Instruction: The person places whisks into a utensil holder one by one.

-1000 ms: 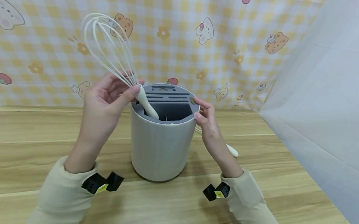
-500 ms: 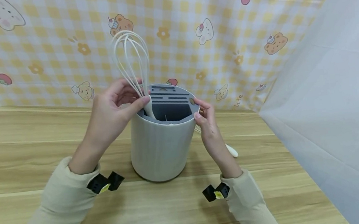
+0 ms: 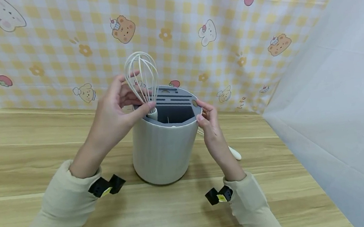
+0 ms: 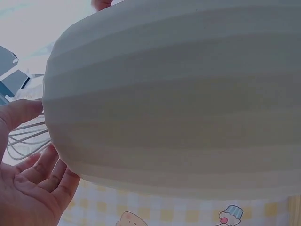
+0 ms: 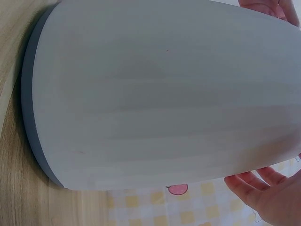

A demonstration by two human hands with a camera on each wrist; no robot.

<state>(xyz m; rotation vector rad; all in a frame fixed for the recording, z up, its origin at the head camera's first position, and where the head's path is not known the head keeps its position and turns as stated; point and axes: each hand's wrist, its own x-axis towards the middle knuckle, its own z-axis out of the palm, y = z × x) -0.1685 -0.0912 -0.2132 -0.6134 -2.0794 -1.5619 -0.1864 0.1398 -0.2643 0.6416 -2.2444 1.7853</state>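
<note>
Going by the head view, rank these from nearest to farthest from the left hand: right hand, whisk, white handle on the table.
Measured from the left hand:
1. Whisk: right at its fingers, handle end in the holder.
2. Right hand: across the holder, at its right rim.
3. White handle: on the table, beyond the right wrist.

Checked cloth [image 3: 182, 57], wood tabletop [image 3: 166, 216], white drape [image 3: 337, 84] — probably

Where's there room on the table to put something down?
Bare table lies between the left sleeve and right sleeve, in front of the holder. More lies between the left sleeve and the cloth. The holder's top is crowded: left hand, whisk, right hand. A white handle lies just beyond the right wrist.
</note>
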